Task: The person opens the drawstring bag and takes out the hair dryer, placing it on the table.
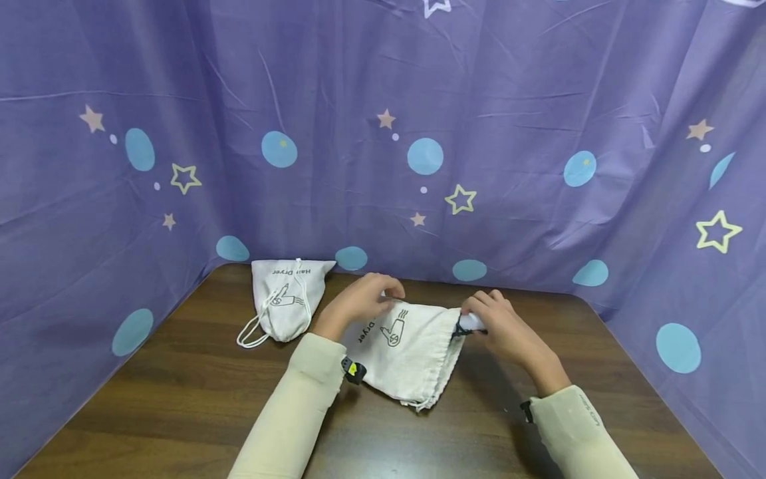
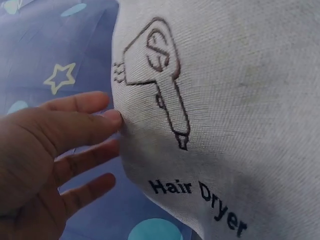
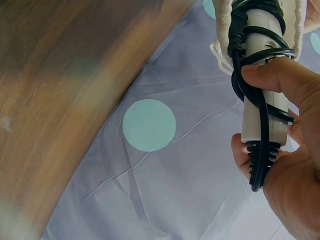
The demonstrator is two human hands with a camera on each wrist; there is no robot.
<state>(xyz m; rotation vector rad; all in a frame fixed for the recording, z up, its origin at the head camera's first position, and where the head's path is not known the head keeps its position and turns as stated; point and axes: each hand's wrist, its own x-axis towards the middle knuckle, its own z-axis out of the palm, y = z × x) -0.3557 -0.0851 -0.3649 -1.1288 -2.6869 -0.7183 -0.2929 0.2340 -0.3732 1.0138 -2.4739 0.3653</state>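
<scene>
Cream fabric sleeves (image 1: 293, 412) closest, running in from 5 and 7 o'clock. Off-white woven drawstring bag (image 1: 413, 359) lies on the wood-grain table (image 1: 179, 399) at about 6 o'clock, coarse weave, gathered mouth, line-drawn "Hair Dryer" print. Right hand (image 1: 503, 326) grips a smooth, pale, tubular handle (image 1: 471, 322) sticking out of the mouth at the bag's 2 o'clock; glossy black cord (image 3: 264, 120) coiled round it, ribbed black sleeve at its end. Left hand (image 1: 359, 303): fingers spread loosely, thumb tip at the bag's 10–11 o'clock edge. Second cloth bag (image 1: 287, 299), 8 o'clock, roughly triangular, cord loops trailing. Creased purple curtain (image 1: 503, 86) behind.
</scene>
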